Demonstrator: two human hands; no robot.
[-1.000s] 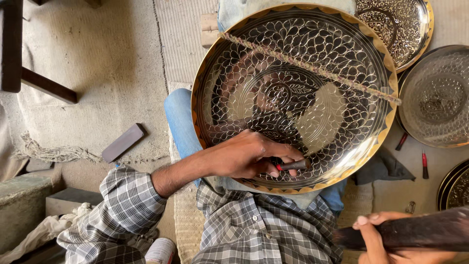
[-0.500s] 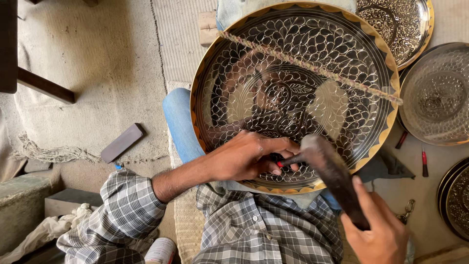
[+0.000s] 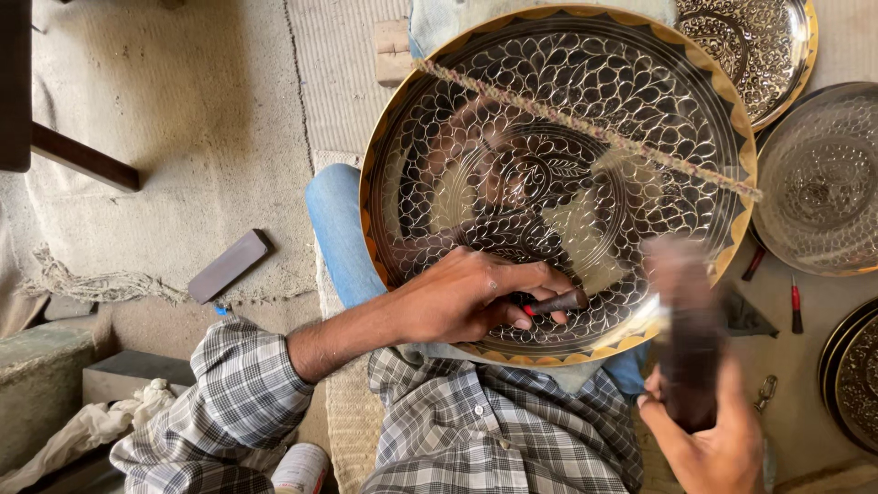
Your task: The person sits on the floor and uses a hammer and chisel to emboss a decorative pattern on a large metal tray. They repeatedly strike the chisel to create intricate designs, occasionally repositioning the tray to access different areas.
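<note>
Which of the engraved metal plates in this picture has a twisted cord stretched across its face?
The large gold-rimmed plate under the left hand. The cord crosses it diagonally; the plates at the right edge have none.

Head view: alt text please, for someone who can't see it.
Seen from above, a person's left hand presses a small chisel against a large engraved metal tray resting on their lap, while the right hand grips a dark, motion-blurred mallet. More engraved trays lie to the right.

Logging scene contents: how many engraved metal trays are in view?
4: the big tray in the lap, one at top right, one on the right edge, one cut off at lower right. Others may be out of frame.
</note>
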